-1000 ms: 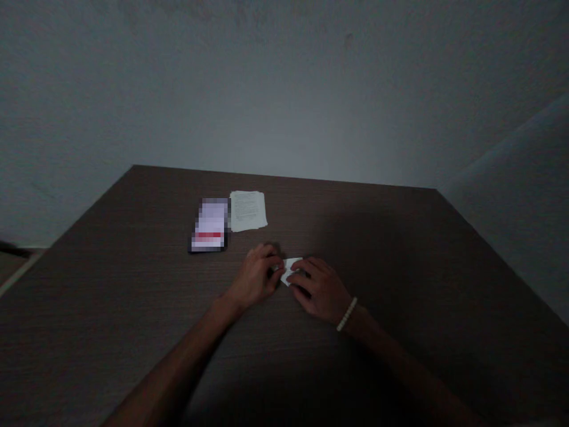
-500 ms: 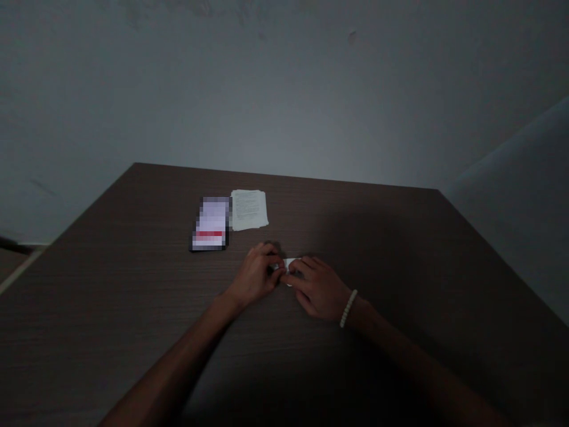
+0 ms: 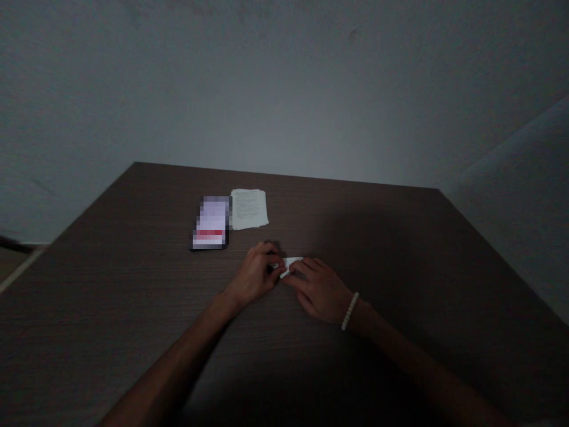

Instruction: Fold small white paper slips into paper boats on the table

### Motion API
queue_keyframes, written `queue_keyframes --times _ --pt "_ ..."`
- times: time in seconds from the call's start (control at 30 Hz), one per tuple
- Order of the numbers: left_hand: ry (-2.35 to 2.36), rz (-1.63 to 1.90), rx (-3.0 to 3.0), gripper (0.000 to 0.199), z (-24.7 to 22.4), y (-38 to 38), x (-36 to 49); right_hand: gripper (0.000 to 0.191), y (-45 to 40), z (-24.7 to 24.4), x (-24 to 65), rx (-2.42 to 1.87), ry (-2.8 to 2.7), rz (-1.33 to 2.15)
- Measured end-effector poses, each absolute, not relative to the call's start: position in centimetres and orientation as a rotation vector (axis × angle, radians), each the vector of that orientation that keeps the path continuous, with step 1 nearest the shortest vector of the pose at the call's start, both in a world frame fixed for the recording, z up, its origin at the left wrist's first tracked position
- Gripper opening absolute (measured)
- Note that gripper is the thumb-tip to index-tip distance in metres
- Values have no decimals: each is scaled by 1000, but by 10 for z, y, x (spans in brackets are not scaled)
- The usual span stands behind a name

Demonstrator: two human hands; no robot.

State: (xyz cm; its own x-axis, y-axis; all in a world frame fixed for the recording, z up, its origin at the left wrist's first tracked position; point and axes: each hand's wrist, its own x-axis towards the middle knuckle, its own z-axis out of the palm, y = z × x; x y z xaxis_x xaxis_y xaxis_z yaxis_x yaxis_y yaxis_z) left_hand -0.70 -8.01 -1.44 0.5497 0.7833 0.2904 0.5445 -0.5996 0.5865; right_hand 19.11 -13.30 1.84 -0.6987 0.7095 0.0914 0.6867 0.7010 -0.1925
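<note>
A small piece of white paper (image 3: 291, 262) lies on the table between my hands, looking folded, with much of it hidden under the fingers. My left hand (image 3: 258, 270) pinches its left end between thumb and fingers. From the other side, my right hand (image 3: 317, 287) has its bent fingers on the paper's right part, with the fingertips close to those of the left. A bracelet of pale beads (image 3: 349, 311) circles my right wrist.
A stack of printed white paper sheets (image 3: 249, 209) lies beyond my left hand. Left of it, almost touching, is a phone (image 3: 211, 222) with a blurred lit screen. The dark wooden table (image 3: 377, 201) meets a grey wall (image 3: 284, 89) at the back.
My right fingers have shifted slightly, and the white paper shows more of its upper edge and less below the fingertips. The left hand, phone and stack stay put.
</note>
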Motion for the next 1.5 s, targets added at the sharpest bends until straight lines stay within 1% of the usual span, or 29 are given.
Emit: queue_keyframes --times 0.2,0.43,0.8,1.27,1.5 --pt "1072 752 2369 6 -15 -79 -8 34 -139 18 194 -1153 -2733 243" --pt "1078 742 2362 6 -14 -78 -8 38 -143 17 197 -1134 -2709 264" --pt "1099 733 2364 6 -12 -79 -9 39 -145 16 201 -1113 -2703 289" --pt "1058 755 2380 7 -12 -81 -10 29 -139 24 200 -1079 -2802 264" --pt "1024 707 2406 12 -6 -83 -14 31 -138 25 203 -1037 -2824 240"
